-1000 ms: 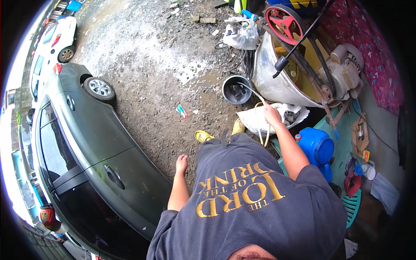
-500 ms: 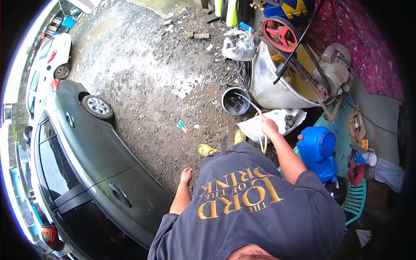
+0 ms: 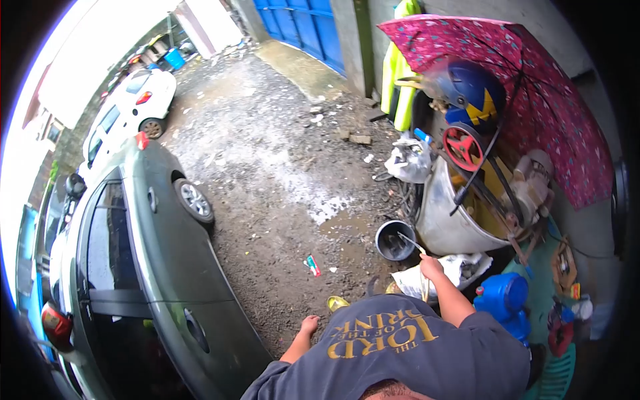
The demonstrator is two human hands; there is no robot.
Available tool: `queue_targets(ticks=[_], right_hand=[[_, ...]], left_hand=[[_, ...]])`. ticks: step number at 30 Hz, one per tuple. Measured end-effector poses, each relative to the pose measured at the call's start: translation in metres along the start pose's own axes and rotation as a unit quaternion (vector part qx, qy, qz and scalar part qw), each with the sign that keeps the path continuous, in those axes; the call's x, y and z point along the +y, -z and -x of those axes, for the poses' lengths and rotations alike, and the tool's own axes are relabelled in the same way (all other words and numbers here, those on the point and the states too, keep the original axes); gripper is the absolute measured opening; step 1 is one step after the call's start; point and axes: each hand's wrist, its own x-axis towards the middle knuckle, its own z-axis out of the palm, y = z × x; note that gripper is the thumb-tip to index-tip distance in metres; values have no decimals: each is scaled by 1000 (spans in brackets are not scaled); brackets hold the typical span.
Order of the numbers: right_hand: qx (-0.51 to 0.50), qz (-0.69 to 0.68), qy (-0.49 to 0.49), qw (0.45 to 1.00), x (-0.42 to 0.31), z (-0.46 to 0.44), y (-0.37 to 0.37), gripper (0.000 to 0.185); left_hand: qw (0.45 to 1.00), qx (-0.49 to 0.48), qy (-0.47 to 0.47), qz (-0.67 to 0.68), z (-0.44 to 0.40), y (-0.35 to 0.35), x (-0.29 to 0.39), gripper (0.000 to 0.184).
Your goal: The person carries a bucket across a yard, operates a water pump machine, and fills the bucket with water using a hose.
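Observation:
My right hand [image 3: 432, 267] is closed around a thin pale hose [image 3: 423, 249], its end reaching over a dark bucket [image 3: 379, 249] on the ground. Grey, wet-looking contents show in the bucket, but I cannot make them out. Part of the hose hangs below the same hand. Beside the hand lies a white sack [image 3: 467, 267] with dark lumpy contents. My left hand [image 3: 310, 325] hangs low over the gravel with its fingers curled in, and nothing shows in it.
A dark green car [image 3: 170, 247] stands close on the left, a white car [image 3: 130, 110] beyond it. On the right are a drum mixer [image 3: 437, 213] with a red wheel [image 3: 463, 147], a blue jug [image 3: 501, 297] and an open pink umbrella [image 3: 553, 113]. Puddles and litter dot the gravel.
My view has tilted up, bringing the blue gate, the helmet and more of the umbrella into sight. My right hand still holds the hose over the bucket.

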Motion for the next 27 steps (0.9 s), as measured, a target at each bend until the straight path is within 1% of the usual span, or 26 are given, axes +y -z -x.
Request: queue_targets(ticks=[2,3,6,7,10,11,14,17,21,23,24,27], right_hand=[[41,12,15,999,0,-5,-4,40],[37,13,6,999,-4,-5,1,40],[-3,6,-27,1000,-18,12,19,40],[-7,9,-22,1000,-17,11,20,41],[-9,17,-14,1000,-18,13,24,44],[-9,19,-15,1000,-18,14,26,45],[-25,13,-18,999,-18,15,30,46],[-29,15,-13,999,-14,5,23,46],[-42,-6,-22,999,-20,8,31,44],[-11,8,4,1000,-12,-3,19,44],[5,15,16,1000,-6,-10,13,44],[-10,4,11,1000,-10,-9,16,43]], left_hand=[[997,-35,10,-61,8,-1,9,31],[994,-55,10,-93,6,-2,19,33],[992,-20,-38,-121,12,-5,30,35],[990,-12,-54,-130,-6,-11,18,36],[997,-32,16,-67,0,-13,34,36],[997,2,-35,-64,3,-15,33,35],[998,-13,-1,-60,2,-15,38,34],[994,-19,-33,-99,0,-15,35,36],[996,-18,-4,-85,15,-14,31,35],[998,-5,-8,-65,20,-18,25,35],[997,-8,-1,-82,22,-19,24,36],[993,-21,11,-113,30,-19,26,36]])
